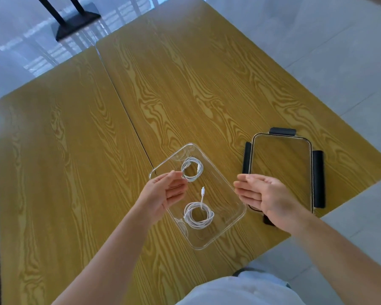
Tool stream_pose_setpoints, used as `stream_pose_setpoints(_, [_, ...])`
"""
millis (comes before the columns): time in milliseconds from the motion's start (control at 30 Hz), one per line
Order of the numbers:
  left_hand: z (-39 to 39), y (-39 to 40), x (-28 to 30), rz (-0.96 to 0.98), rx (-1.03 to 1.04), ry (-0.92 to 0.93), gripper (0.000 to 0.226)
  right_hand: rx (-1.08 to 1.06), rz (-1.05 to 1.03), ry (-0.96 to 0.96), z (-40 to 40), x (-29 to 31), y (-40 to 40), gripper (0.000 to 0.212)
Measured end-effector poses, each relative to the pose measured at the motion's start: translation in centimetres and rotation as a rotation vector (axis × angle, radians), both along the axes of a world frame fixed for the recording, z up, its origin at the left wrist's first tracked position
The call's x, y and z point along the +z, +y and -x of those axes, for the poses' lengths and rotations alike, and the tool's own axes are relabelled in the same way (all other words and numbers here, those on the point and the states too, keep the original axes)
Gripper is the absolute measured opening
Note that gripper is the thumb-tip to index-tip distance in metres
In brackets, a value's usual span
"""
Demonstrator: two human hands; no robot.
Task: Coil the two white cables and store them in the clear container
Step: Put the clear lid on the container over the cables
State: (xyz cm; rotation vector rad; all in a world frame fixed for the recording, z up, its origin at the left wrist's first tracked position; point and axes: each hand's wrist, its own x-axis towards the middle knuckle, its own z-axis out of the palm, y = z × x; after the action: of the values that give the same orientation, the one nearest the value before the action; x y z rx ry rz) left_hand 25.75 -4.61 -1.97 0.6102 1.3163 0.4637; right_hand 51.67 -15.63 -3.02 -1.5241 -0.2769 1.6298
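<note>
A clear rectangular container (235, 190) lies on the wooden table. Two coiled white cables lie inside it: a small coil (193, 169) at the far end and a larger coil (198, 214) at the near end, one plug end pointing up the container. My left hand (165, 193) hovers at the container's left rim, fingers loosely extended, fingertips close to the small coil; I cannot tell whether they touch it. My right hand (264, 195) hovers over the right rim, fingers straight and holding nothing.
The clear lid (282, 166) with black clips lies on the table right of the container, partly under my right hand. The table (75, 150) is two wood-grain tops joined by a seam. A black stand base (75, 20) sits on the floor far left.
</note>
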Motion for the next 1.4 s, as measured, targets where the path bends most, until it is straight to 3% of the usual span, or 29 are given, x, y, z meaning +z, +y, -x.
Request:
stream_pose_setpoints(267, [-3.9, 0.7, 0.4, 0.041, 0.054, -0.065, 0.024, -0.222, 0.027, -0.089, -7.5, -1.8, -3.7, 0.021])
stream_pose_setpoints(500, [-10.0, 2.1, 0.3, 0.024, -0.099, -0.047, 0.017, -0.435, 0.072, -0.124, -13.0, -3.9, -7.1, 0.03])
stream_pose_setpoints(633, [-13.7, 2.5, 0.0, 0.015, -0.198, 0.025, 0.019, -0.506, 0.099, -0.206, -15.1, -4.6, -8.2, 0.021])
stream_pose_setpoints(833, [-18.5, 3.0, -1.6, -0.008, -0.35, 0.176, 0.025, -0.442, 0.179, -0.427, -16.2, -6.3, -8.3, 0.006])
stream_pose_setpoints(1033, [-21.0, 3.3, -4.5, -0.202, -0.634, 0.613, 0.045, -0.335, 0.247, -0.416, -16.3, -8.0, -7.6, 0.033])
stream_pose_setpoints(1200, [-22.0, 2.6, -5.5, -0.198, -0.794, 0.755, 0.054, -0.211, 0.328, -0.483, -15.7, -8.5, -6.9, 0.049])
stream_pose_setpoints(1367, [-22.7, 2.0, -6.5, -0.224, -0.738, 0.756, 0.006, -0.145, 0.323, -0.649, -15.4, -9.1, -6.4, 0.023])
stream_pose_setpoints(1400, [-22.7, 1.9, -6.7, -0.225, -0.728, 0.757, 0.012, -0.131, 0.315, -0.67, -15.4, -9.2, -6.4, 0.017])
